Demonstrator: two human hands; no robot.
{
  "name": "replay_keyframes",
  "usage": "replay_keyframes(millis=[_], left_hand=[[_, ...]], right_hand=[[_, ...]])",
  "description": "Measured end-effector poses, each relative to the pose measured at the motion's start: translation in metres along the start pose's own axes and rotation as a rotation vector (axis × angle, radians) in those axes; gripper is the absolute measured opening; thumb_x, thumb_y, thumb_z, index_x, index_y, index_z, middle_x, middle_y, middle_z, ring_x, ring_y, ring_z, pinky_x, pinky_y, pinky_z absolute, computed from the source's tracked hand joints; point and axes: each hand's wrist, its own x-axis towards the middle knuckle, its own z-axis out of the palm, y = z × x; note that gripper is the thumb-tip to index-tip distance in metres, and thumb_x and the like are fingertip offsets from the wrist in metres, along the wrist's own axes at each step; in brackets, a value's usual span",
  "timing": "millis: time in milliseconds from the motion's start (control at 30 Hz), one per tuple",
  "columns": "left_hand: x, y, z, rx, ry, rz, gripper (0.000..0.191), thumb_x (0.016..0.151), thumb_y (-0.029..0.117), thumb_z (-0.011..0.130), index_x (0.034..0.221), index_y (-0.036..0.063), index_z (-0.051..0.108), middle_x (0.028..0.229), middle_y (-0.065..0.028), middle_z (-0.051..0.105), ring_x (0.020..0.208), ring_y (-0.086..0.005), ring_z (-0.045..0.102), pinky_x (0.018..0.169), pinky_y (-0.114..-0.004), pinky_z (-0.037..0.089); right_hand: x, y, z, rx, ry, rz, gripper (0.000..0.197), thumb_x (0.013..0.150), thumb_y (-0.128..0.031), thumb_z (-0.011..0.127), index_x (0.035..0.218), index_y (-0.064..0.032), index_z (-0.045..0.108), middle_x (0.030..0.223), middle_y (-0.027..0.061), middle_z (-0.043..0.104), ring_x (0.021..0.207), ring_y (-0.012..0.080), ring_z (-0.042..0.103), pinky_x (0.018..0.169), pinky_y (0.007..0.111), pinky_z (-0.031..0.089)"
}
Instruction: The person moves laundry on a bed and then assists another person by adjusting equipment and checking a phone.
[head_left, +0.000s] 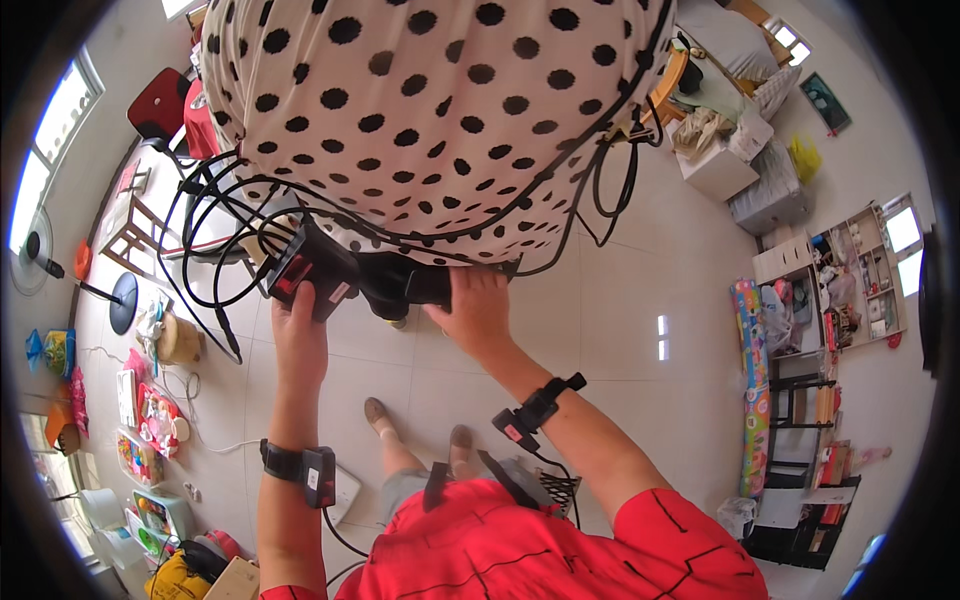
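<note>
Right in front of me stands a person in a polka-dot garment (450, 112), with black cables (217, 217) looped around the waist. My left hand (301, 322) grips a black electronic box (315, 270) that has several cables plugged into its left side. My right hand (476, 304) is at the person's waist, its fingers closed around a black block-like piece (430, 286) beside a black pouch or strap; what lies under the fingers is hidden. Both my forearms wear black strapped devices, a left one (320, 477) and a right one (517, 429), each with a cable.
A pedestal fan (124, 300), a wooden stool (135, 225) and containers of toys (159, 420) stand at the left. At the right are open shelves (862, 277) full of goods, a long colourful roll (750, 390) and a grey box (772, 187). A white cable crosses the tiled floor.
</note>
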Motion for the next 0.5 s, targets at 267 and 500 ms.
replay_keyframes(millis=[267,500], left_hand=[[0.001,0.002,0.019,-0.051,0.029,-0.011,0.035,0.09,0.016,0.049,0.121,0.0002,0.042,0.116,-0.0112,0.053,0.106,-0.0218,0.053,0.092,-0.036,0.041],[-0.007,-0.001,0.012,-0.05,-0.023,-0.053,0.045,0.089,0.025,0.051,0.125,0.0006,0.04,0.12,-0.0098,0.05,0.11,-0.0211,0.05,0.096,-0.036,0.038]], right_hand=[[0.018,-0.012,0.015,-0.068,-0.041,0.016,0.07,0.055,-0.039,0.077,0.111,-0.0068,0.051,0.101,0.0135,0.055,0.094,0.0294,0.052,0.086,0.041,0.036],[-0.009,0.013,-0.017,0.421,0.083,-0.015,0.064,0.056,-0.025,0.079,0.11,-0.0032,0.053,0.105,0.0145,0.053,0.094,0.0304,0.052,0.081,0.039,0.043]])
